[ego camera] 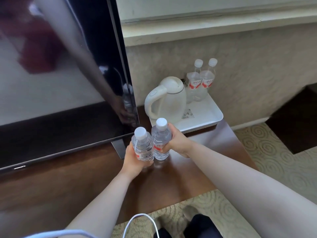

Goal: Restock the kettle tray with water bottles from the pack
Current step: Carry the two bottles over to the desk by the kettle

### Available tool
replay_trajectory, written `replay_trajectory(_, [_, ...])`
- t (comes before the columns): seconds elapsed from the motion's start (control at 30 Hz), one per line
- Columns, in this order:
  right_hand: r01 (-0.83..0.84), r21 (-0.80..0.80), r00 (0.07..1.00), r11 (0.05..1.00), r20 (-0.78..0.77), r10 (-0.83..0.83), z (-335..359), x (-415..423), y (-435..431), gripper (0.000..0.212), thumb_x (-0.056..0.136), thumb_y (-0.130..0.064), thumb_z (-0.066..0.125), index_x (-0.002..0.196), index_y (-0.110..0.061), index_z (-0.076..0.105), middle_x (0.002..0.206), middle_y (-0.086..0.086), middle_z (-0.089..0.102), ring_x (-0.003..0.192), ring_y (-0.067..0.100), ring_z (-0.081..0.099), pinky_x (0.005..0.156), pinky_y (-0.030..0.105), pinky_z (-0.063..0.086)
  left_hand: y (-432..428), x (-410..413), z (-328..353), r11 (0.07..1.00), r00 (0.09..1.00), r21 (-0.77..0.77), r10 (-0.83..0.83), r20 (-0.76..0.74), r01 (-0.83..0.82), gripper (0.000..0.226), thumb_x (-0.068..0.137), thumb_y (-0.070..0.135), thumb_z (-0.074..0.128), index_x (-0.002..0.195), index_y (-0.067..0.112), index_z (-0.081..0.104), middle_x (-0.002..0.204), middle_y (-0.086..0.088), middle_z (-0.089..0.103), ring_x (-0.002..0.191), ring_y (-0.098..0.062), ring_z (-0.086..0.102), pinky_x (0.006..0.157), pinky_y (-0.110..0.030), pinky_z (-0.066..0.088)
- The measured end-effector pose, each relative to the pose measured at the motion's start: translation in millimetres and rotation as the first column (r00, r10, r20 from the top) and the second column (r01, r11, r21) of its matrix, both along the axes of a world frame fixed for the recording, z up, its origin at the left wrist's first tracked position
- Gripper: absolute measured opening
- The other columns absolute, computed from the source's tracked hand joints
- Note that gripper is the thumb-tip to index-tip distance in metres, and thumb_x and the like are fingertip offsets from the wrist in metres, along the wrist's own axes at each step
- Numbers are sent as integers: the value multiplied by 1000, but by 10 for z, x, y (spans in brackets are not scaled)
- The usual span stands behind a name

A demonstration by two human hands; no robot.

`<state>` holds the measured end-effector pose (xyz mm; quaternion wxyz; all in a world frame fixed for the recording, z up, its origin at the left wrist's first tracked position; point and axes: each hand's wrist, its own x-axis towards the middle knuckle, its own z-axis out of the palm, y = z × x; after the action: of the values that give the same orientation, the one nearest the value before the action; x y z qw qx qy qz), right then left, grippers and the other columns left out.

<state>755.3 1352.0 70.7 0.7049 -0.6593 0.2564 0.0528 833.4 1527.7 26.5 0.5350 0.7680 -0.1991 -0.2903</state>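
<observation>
**Head view: a full bottle in each hand, just short of the kettle tray**

Head camera looks down on my two arms reaching over the dark wooden surface (pixel 96 170). My left hand (pixel 135 160) wraps one water bottle (pixel 143 146) low on its body, fingers (pixel 147 163) curled under and around the labelled part. My right hand (pixel 175 141) closes round a second bottle (pixel 161 140) from the side at mid-height, fingers pressed into the label band. Both bottles stand upright, side by side and about touching, white caps on, near the front edge of the white tray (pixel 207 115).

On that tray sit a white kettle (pixel 169 98) and, at the back corner against the wall, two more bottles (pixel 200 81) standing together. The front right part of the tray is bare, and I judge that is where these belong. The pack itself is not in view.

How they will handle: they look full, so each should have some weight for its size, and the thin clear plastic will likely give under a hard squeeze. The label band offers better grip than the smooth, ribbed wall below it, which could be slick. I would hold at the middle, not by the cap, and set each down flat on its base, since a tall narrow bottle tips easily. The kettle's handle juts toward me on the left, so I would come in on the right of it.
</observation>
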Motion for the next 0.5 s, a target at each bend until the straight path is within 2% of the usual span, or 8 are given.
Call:
replay_trajectory(0.07, [26,-8,1000,1000,10,-26,-11,10,-5,91,57,31,60,130,-19,42,111,8,62,111,29,59,95,45,49,-15,4,16,1000,1000,7,13,10,-13,57,51,5,82,103,3,60,95,-21,69,84,-24,65,78,-57,57])
replay_trajectory(0.17, [-16,-36,1000,999,1,16,-18,0,-19,92,57,27,62,132,-22,39,110,4,61,109,26,59,96,44,49,-24,22,26,1000,1000,17,11,16,-12,56,52,5,82,103,2,59,95,-21,68,84,-26,65,78,-58,57])
replay_trajectory(0.3, [-84,-95,996,992,-26,82,-16,-71,1,89,60,22,65,130,-26,36,109,-2,58,103,15,59,84,29,50,-6,22,-9,999,999,43,8,36,-9,52,55,5,83,101,4,60,92,-20,69,88,-39,68,77,-58,58])
replay_trajectory(0.4, [-83,-90,997,993,-21,81,-6,-81,14,92,56,17,62,135,-20,33,113,5,56,106,21,58,90,36,50,-12,-1,15,999,999,31,16,32,-17,57,54,7,84,105,6,59,96,-18,70,92,-39,67,80,-57,58])
replay_trajectory(0.5, [-88,-108,996,990,-29,86,10,-72,27,93,54,12,62,136,-18,33,114,7,55,106,23,57,92,40,48,-5,1,3,1000,1000,17,13,22,-14,55,54,5,84,102,1,58,94,-23,68,87,-39,67,78,-60,57])
